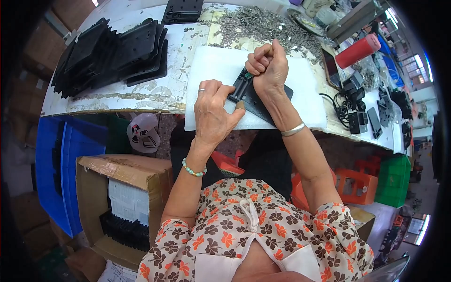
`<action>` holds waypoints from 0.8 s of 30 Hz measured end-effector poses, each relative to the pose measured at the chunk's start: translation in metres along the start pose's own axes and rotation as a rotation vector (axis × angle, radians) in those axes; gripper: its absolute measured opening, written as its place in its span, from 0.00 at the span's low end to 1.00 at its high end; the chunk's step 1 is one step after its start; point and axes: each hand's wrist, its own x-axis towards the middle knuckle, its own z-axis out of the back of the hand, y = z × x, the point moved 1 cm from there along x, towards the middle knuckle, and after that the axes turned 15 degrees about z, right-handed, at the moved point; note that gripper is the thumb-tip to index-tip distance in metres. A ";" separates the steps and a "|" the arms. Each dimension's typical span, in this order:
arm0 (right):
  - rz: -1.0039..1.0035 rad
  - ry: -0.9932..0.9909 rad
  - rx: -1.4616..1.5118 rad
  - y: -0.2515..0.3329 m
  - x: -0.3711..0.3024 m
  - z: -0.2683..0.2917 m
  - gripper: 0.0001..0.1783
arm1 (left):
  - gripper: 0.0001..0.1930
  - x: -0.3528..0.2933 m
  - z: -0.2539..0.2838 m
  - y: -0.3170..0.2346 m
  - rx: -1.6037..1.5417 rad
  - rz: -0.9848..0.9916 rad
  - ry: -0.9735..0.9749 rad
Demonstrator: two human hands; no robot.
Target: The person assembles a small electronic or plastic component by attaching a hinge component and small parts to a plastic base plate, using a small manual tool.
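Note:
A black plastic panel (258,103) with raised ribs lies on a white foam sheet (305,84) at the table's front edge. My left hand (211,110) grips the panel's left side between forefinger and thumb, and a tan cover sits on the thumb tip. Over the far part of the panel, my right hand (268,68) is closed in a fist. A small green piece (248,74) shows just below its curled fingers; the fist hides most of what it may hold.
Black panels (112,56) stand stacked at left, with another black part (182,10) behind. Small metal pieces (263,28) cover the back. At right are a red bottle (359,50) and black adapters with cables (358,122). A cardboard box (124,162) and blue bin (84,141) stand below left.

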 end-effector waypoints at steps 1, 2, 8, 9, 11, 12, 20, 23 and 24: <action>-0.001 0.000 0.000 -0.001 0.000 -0.003 0.30 | 0.17 0.000 0.000 0.000 0.001 0.001 0.000; -0.008 0.000 -0.036 -0.002 -0.001 -0.006 0.30 | 0.17 0.001 -0.001 0.000 -0.001 0.004 0.002; -0.038 0.019 -0.104 -0.006 0.002 -0.007 0.30 | 0.16 0.002 0.000 0.000 -0.006 0.023 0.009; -0.044 0.021 -0.108 -0.006 0.002 -0.007 0.30 | 0.16 0.001 0.000 0.000 -0.008 0.025 0.013; -0.044 0.026 -0.133 -0.005 0.002 -0.010 0.30 | 0.16 0.002 0.000 0.000 -0.014 0.024 0.013; -0.041 0.031 -0.156 -0.005 0.001 -0.011 0.30 | 0.16 0.002 -0.001 0.000 -0.019 0.020 0.014; -0.020 0.098 -0.246 -0.006 -0.001 -0.015 0.31 | 0.16 0.000 -0.001 0.001 -0.023 0.035 0.029; -0.035 0.121 -0.271 -0.007 0.000 -0.016 0.31 | 0.17 0.000 -0.001 0.002 -0.038 0.037 0.045; -0.049 0.138 -0.280 -0.008 0.000 -0.017 0.31 | 0.17 0.001 -0.001 0.002 -0.048 0.038 0.055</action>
